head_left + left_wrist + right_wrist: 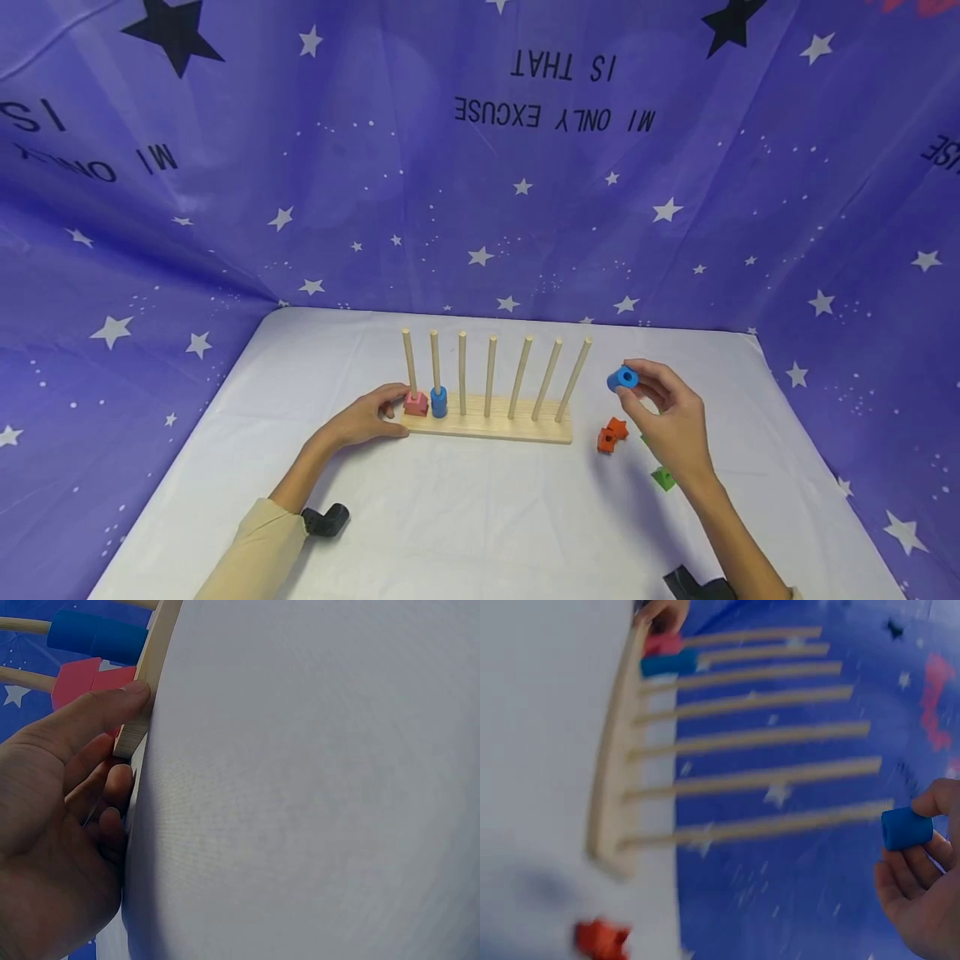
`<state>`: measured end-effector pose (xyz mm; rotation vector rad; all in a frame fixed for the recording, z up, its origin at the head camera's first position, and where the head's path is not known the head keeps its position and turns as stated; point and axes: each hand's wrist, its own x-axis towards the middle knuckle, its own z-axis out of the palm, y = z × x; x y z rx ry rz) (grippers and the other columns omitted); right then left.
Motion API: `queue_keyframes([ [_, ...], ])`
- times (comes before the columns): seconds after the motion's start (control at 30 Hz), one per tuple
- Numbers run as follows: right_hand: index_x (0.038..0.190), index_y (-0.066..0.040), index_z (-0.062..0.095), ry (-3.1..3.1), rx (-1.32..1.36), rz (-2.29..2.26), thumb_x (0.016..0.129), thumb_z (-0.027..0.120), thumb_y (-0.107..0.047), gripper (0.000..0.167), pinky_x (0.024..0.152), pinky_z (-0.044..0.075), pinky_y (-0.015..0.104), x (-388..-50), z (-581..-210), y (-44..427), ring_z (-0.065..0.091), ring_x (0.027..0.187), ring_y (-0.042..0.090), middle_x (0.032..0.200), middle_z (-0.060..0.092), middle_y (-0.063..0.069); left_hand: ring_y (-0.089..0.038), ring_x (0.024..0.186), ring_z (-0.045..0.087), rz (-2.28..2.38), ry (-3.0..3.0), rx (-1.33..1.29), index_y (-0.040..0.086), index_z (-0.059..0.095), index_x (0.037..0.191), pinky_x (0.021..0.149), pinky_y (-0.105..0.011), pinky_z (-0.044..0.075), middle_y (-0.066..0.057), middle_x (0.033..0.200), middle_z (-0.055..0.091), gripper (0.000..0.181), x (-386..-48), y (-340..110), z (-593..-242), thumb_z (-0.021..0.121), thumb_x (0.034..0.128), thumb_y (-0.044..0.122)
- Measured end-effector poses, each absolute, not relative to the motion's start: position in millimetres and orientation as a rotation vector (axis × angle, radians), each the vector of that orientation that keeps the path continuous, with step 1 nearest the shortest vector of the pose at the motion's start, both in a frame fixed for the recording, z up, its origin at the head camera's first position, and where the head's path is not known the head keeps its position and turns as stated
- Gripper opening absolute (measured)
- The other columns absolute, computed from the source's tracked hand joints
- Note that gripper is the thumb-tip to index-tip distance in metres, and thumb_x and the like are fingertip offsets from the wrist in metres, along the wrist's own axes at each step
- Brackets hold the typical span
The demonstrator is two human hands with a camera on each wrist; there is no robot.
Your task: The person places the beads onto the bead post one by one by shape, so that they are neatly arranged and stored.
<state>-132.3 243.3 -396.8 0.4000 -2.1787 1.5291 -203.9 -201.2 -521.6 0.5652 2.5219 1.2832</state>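
My right hand (678,421) pinches a blue cylindrical bead (623,378) with a hole through it, raised above the table to the right of a wooden peg rack (487,427). In the right wrist view, this blue bead (907,829) is between thumb and fingers, near the tip of the end peg. My left hand (369,415) grips the left end of the rack's base; the left wrist view shows the thumb (112,705) on its edge. Pink beads (416,404) sit on the leftmost peg, and blue beads (438,402) on the second. The other pegs are bare.
Orange-red beads (611,436) lie on the white tablecloth (480,517) right of the rack. Near the right forearm lies a green bead (663,478), with another green piece partly hidden by the hand. A purple star-printed cloth (480,217) hangs behind and at both sides.
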Motion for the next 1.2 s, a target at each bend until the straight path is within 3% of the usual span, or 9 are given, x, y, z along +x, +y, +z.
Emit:
queue_keyframes([
  [0.23, 0.121, 0.01, 0.063, -2.058, 0.663, 1.661, 0.082, 0.066, 0.019, 0.04, 0.094, 0.047, 0.026, -138.6, -367.6, 186.2, 0.064, 0.104, 0.014, 0.115, 0.063, 0.02, -0.021, 0.091, 0.047, 1.285, 2.531, 0.556, -0.007, 0.046, 0.144, 0.08, -0.036, 0.039, -0.018, 0.13, 0.049, 0.078, -203.1, -201.0, -522.5, 0.084, 0.0796, 0.015],
  [0.63, 0.121, 0.004, 0.066, -2.05, 0.884, 1.737, 0.086, 0.07, 0.01, 0.036, 0.097, 0.047, 0.034, -159.5, -348.9, 102.3, 0.062, 0.106, 0.023, 0.115, 0.063, 0.012, -0.019, 0.091, 0.047, 1.229, 2.563, 0.524, -0.003, 0.047, 0.145, 0.081, -0.035, 0.039, -0.016, 0.129, 0.05, 0.078, -201.9, -200.8, -523.1, 0.083, 0.0795, 0.02],
  [0.97, 0.125, -0.004, 0.066, -2.222, 0.814, 1.634, 0.093, 0.069, -0.008, 0.033, 0.102, 0.042, 0.033, -179.6, -343.7, 57.4, 0.06, 0.116, 0.019, 0.119, 0.067, 0.006, -0.019, 0.09, 0.046, 1.228, 2.554, 0.542, -0.002, 0.046, 0.146, 0.079, -0.035, 0.038, -0.012, 0.124, 0.051, 0.076, -203.9, -200.2, -523.0, 0.083, 0.081, 0.015],
  [1.2, 0.125, -0.005, 0.066, -2.29, 0.752, 1.651, 0.093, 0.069, -0.012, 0.033, 0.098, 0.046, 0.035, -190.4, -351.7, 46.2, 0.062, 0.112, 0.019, 0.115, 0.068, 0.006, -0.019, 0.09, 0.047, 1.229, 2.556, 0.565, -0.003, 0.047, 0.145, 0.08, -0.034, 0.039, -0.014, 0.128, 0.051, 0.076, -204.0, -198.9, -521.0, 0.083, 0.081, 0.015],
])
